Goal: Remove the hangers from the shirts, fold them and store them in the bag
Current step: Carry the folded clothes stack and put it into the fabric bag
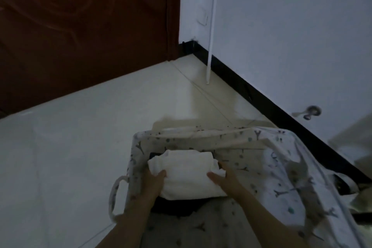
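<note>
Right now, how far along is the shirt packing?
Done: white shirt is folded, no hanger on it; a dark cloth already lies under it in the bag. In hand: left hand and right hand hold it inside the bag. Left: releasing it; further shirts are not visible.

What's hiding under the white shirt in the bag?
Something dark peeks out beneath the folded white shirt inside the patterned bag. The shirt covers most of it.

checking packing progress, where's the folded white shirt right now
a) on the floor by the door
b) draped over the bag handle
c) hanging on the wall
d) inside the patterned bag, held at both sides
d: the folded white shirt is down inside the open patterned bag, with the left hand and right hand holding its two sides.
</note>
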